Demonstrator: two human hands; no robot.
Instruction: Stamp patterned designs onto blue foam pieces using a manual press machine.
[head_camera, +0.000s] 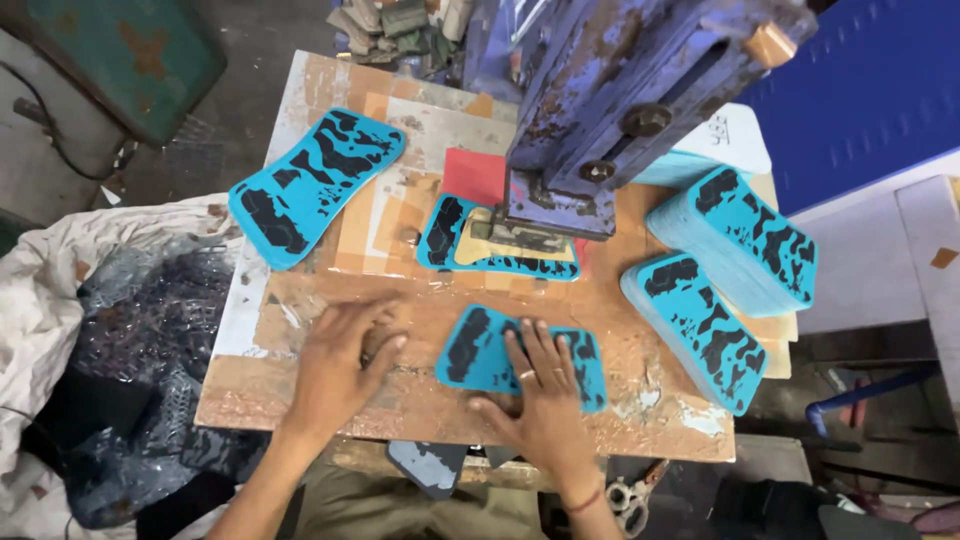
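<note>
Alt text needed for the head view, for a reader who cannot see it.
A person's right hand presses flat on a blue sheet with black patches lying on a worn wooden worktable, while the left hand rests palm down on the bare wood beside it. A similar sheet lies under a blue metal press, with stacks of sheets at right.

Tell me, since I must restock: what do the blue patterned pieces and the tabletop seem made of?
Blue pieces: probably foam or rubber sheet, matte, stacked thick with soft-looking rounded edges. The right hand presses one flat. Tabletop: seemingly wood board, its worn surface scuffed and peeling.
</note>
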